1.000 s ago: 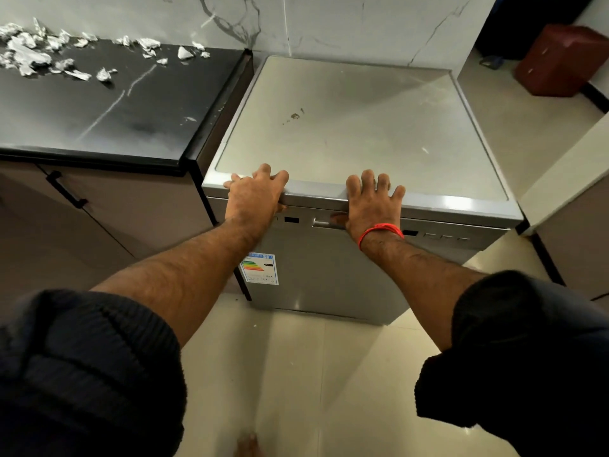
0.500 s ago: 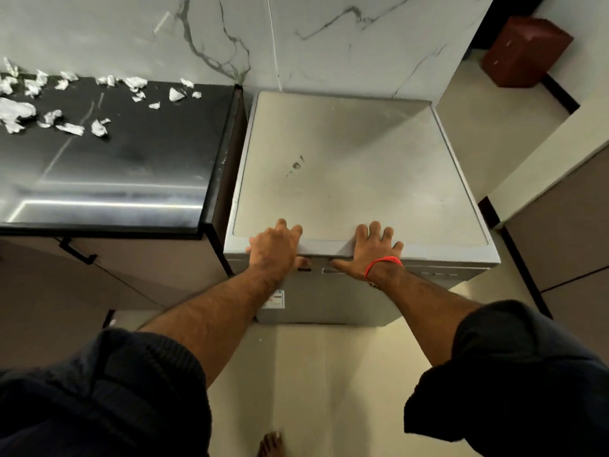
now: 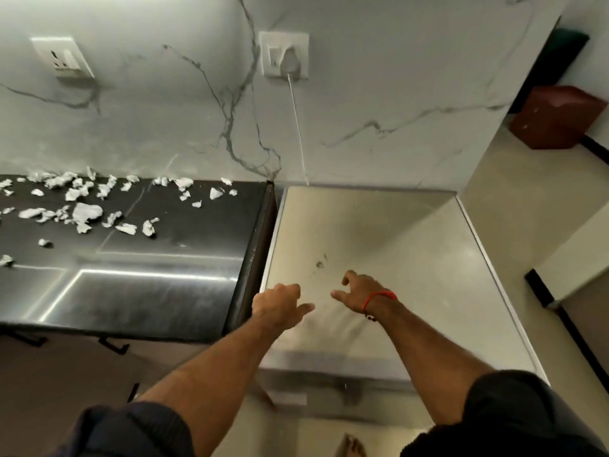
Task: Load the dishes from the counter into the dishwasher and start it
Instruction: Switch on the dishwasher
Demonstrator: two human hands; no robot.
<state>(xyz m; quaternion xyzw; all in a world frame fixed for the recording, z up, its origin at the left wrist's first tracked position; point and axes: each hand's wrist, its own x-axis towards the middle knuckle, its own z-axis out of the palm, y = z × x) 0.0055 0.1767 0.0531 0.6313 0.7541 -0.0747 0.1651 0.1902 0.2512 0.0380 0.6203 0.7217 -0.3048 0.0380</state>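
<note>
We see the left hand [image 3: 278, 305] and the right hand [image 3: 357, 291] stretched over the top of the dishwasher [image 3: 395, 258], near each other but apart, fingers loosely curled, holding nothing. The dishwasher stands just beside the black counter [image 3: 148, 275], which carries crumpled paper scraps [image 3: 85, 212].

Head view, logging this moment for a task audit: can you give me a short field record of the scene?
dishwasher: silver top, door looks closed, beside the counter
counter: black, scattered with paper scraps; no dishes in view
left hand: above the dishwasher top, fingers loose, holding nothing
right hand: above the top, fingers loosely curled, holding nothing; red band on wrist
plug: in wall socket, cord running down behind the dishwasher
</note>
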